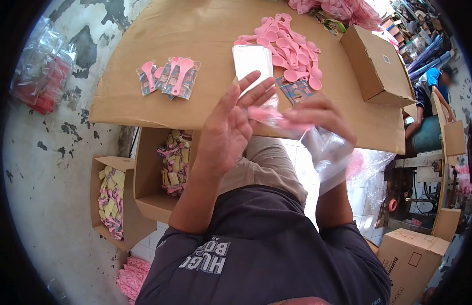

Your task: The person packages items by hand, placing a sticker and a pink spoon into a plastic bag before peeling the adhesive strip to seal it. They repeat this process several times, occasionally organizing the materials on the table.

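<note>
Over the table's front edge, my left hand [228,124] is open, palm up with its fingers stretched out. My right hand [325,114], blurred by motion, is closed on a pink spoon [266,116], whose near end lies close to my left palm. A clear plastic bag [325,152] hangs below the right hand. Just beyond the hands lies a stack of white cards [252,63]. Printed cards [296,90] lie beside it, close to a heap of loose pink spoons [292,48]. Several bagged spoons with cards [170,77] rest farther left.
A cardboard box [375,66] stands on the table's right side. Below the left edge, open cartons [144,190] hold packed pink and yellow pieces. Another person [431,91] is at the far right. A closed carton [411,259] stands at lower right.
</note>
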Available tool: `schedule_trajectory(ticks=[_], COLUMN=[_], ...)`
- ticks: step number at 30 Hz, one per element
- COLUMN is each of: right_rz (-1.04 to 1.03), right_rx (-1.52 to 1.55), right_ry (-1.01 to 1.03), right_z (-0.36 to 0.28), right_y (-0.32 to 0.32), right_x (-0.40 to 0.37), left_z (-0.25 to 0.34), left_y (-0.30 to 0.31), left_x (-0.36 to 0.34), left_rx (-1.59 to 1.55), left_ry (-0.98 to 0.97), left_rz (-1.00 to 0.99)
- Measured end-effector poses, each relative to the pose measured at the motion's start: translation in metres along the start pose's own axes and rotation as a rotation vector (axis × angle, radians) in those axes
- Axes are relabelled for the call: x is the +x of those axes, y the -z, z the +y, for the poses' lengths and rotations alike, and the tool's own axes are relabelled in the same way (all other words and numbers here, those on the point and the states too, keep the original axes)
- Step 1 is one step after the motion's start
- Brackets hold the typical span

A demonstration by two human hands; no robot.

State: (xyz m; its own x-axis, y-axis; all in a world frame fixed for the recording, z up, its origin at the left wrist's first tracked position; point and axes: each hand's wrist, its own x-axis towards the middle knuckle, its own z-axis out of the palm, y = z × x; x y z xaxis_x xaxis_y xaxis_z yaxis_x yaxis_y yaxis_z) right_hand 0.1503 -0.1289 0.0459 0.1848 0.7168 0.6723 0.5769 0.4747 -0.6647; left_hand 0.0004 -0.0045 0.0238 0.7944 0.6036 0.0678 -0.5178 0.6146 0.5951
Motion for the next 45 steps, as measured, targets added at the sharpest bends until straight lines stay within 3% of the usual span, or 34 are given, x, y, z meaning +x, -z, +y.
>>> schedule_trajectory(ticks=[1,2,3,5,8,12,14,15,17,26,35,39,41,43,44,45], right_rz=[0.077,0.169,0.218,0.122,0.104,0.2,0.366,0.37,0.341,0.357,0.382,0.384,0.4,0.608,0.606,0.714], right_rx=[0.161,0.276,0.339,0.247,0.299,0.437,-0.049,-0.049,-0.48,-0.581,-0.579,-0.475,-0.434,0.037,0.038,0.285], right_ry=[-0.139,-0.052,-0.255,-0.331,-0.439,-0.525,-0.253,-0.253,0.054,0.171,0.219,0.101,0.059,-0.043,-0.043,-0.084], right_z=[-0.001,0.006,-0.002,0.002,0.009,0.01,0.019,0.019,0.016,0.024,0.028,0.024,0.025,0.033,0.032,0.028], right_y=[0.002,-0.005,-0.009,-0.004,-0.007,-0.006,-0.004,-0.001,0.006,-0.012,-0.014,-0.012,-0.006,0.006,0.013,0.02], right_x=[-0.002,-0.004,-0.005,-0.005,-0.012,-0.014,-0.015,-0.012,-0.005,0.008,0.013,0.015,0.017,0.022,0.023,0.026], left_z=[0.0,0.001,0.002,0.001,-0.006,-0.008,-0.007,-0.01,-0.019,-0.022,-0.02,-0.013,-0.016,-0.018,-0.019,-0.017], left_y=[0.0,-0.001,-0.002,-0.011,-0.019,-0.018,-0.024,-0.024,-0.025,-0.018,-0.024,-0.023,-0.015,-0.015,-0.015,-0.015], left_x=[0.0,-0.001,-0.002,-0.007,-0.003,-0.003,-0.006,-0.007,-0.007,-0.01,-0.014,-0.018,-0.019,-0.02,-0.02,-0.02], left_rx=[0.0,0.182,0.363,0.356,0.568,0.597,0.714,0.716,0.863,1.291,1.328,1.352,1.212,1.04,0.87,0.87], left_ry=[0.008,-0.041,-0.091,-0.041,-0.109,-0.085,-0.069,-0.067,-0.186,-0.405,-0.483,-0.379,-0.212,-0.185,-0.155,-0.156], left_rz=[-0.003,-0.082,-0.164,-0.188,-0.13,-0.039,0.054,0.051,0.077,-0.056,-0.077,-0.082,-0.04,-0.003,0.031,0.034])
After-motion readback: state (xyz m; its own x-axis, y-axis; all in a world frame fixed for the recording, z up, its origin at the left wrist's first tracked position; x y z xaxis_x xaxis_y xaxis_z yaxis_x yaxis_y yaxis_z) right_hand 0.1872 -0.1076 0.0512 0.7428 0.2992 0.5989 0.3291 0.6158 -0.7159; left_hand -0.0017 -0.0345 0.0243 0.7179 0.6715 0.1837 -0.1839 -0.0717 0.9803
